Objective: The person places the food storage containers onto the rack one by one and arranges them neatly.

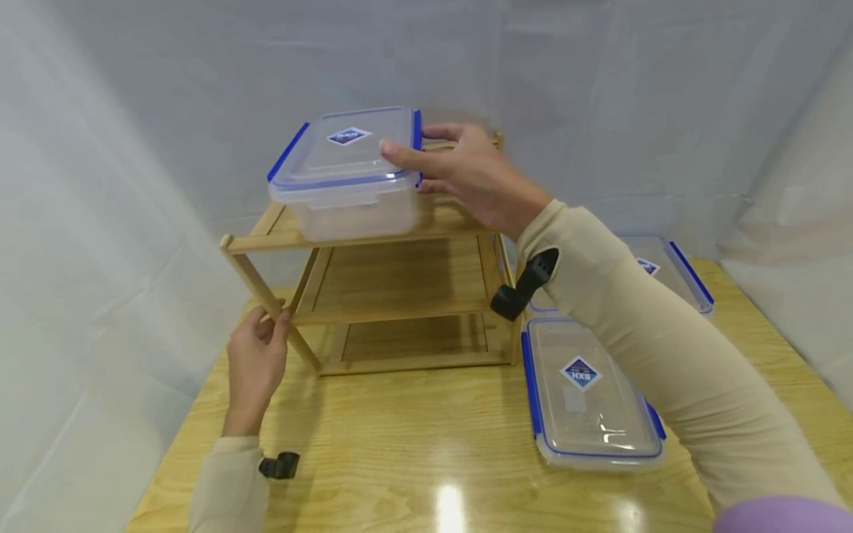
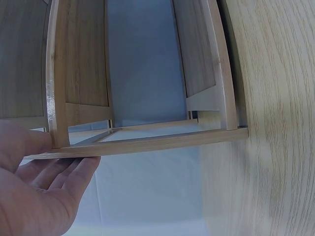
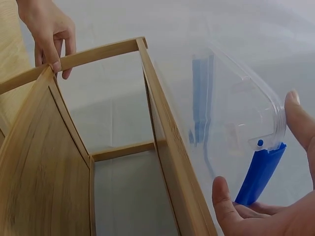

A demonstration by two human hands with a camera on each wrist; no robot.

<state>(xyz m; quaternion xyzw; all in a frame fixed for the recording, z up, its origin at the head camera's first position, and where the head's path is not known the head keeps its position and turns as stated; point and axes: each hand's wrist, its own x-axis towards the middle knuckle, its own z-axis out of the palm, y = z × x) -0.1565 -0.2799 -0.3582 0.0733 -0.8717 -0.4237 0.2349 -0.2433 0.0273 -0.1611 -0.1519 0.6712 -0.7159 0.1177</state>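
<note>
A three-tier wooden shelf rack stands on the table. My left hand grips its front left post, thumb on one side and fingers on the other, near the middle tier. With my right hand I hold a clear plastic food container with a blue-clipped lid at the left part of the top tier. The right thumb lies over the lid's edge and the other fingers are at the blue clip on its side. In the head view the container looks level.
On the table, right of the rack, lies a flatter lidded food container with blue clips. Another lidded container sits behind it, partly hidden by my right sleeve. White sheeting hangs behind and at both sides.
</note>
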